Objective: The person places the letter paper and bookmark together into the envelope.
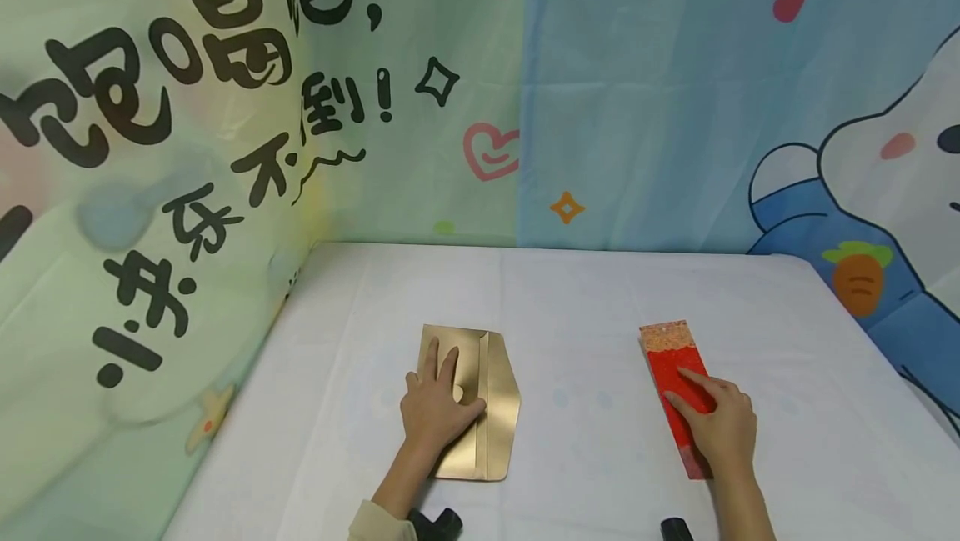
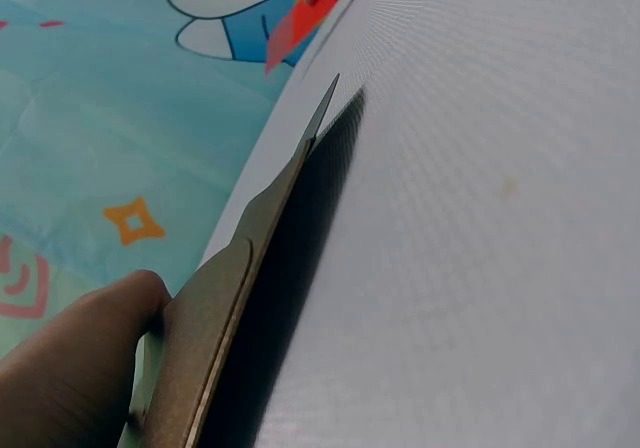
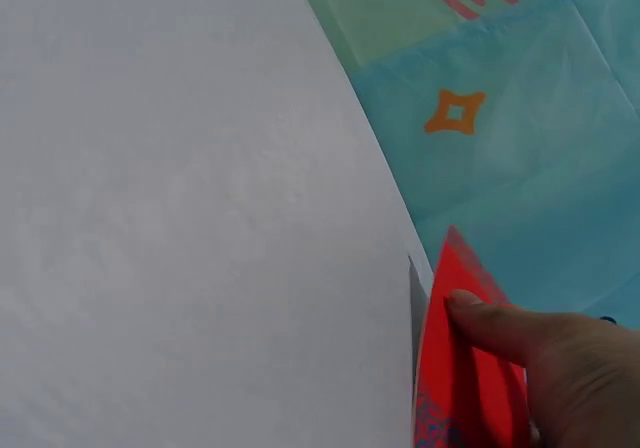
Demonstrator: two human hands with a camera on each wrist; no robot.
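Observation:
A gold paper envelope (image 1: 500,408) lies on the white table, its angled flap side to the right. My left hand (image 1: 435,416) rests across it with fingers spread and the thumb stretched toward the flap seam. Farther right lies a narrow red envelope (image 1: 667,362) with a speckled orange-gold far end. My right hand (image 1: 727,424) touches its face with the thumb and a finger, the tips apart; the other fingers are hidden. In the right wrist view the straight thumb (image 3: 495,326) lies on the red face. The left wrist view shows the gold envelope (image 2: 215,313) edge-on above a dark shadow.
White cloth covers the table (image 1: 570,341), and printed curtains (image 1: 637,107) hang along its back and left. Black objects (image 1: 438,524) show near both wrists at the bottom edge. Bare cloth separates the two envelopes.

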